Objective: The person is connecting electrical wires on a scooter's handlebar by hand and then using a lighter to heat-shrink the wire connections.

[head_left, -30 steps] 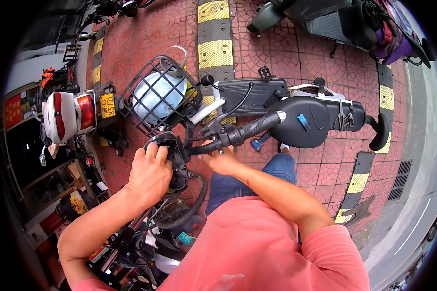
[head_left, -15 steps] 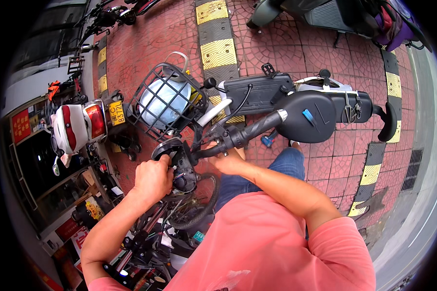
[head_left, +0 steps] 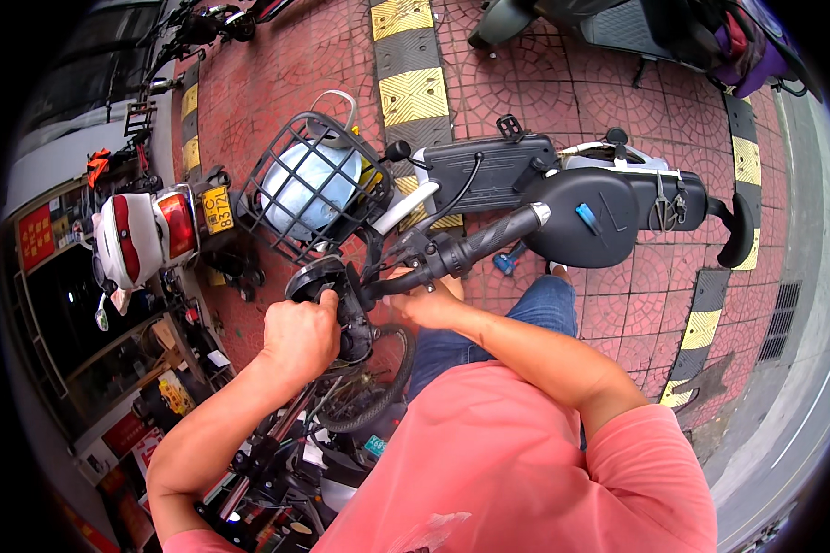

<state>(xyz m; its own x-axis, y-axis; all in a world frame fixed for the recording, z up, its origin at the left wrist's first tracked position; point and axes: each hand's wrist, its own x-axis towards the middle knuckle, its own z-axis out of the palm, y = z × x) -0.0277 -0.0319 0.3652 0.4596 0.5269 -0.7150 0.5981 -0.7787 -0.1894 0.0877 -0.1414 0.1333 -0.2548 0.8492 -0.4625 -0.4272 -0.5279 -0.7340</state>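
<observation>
An electric bike stands across in front of me, its black handlebar (head_left: 470,253) turned toward the seat. At the head of the bar is an opened black headlight housing (head_left: 354,324). My left hand (head_left: 302,337) is closed at its left side, thumb uppermost; the finger undersides are hidden. Just beneath the bar, my right hand (head_left: 426,302) has its fingers curled in among the cables and partly covered by the bar. What it grips does not show. On the black seat (head_left: 572,235) lie a blue-handled tool (head_left: 587,219) and a dark hex key (head_left: 613,212).
The black wire basket (head_left: 350,205) holds a pale blue round thing (head_left: 309,189). A blue tool (head_left: 507,262) lies on the red paving by my leg. A parked scooter (head_left: 143,238) stands left, another scooter (head_left: 632,41) at the far right. A bicycle wheel (head_left: 378,387) is near my waist.
My left hand has shifted slightly right against the headlight housing, its thumb now standing higher. The right hand stays under the bar with hardly any movement.
</observation>
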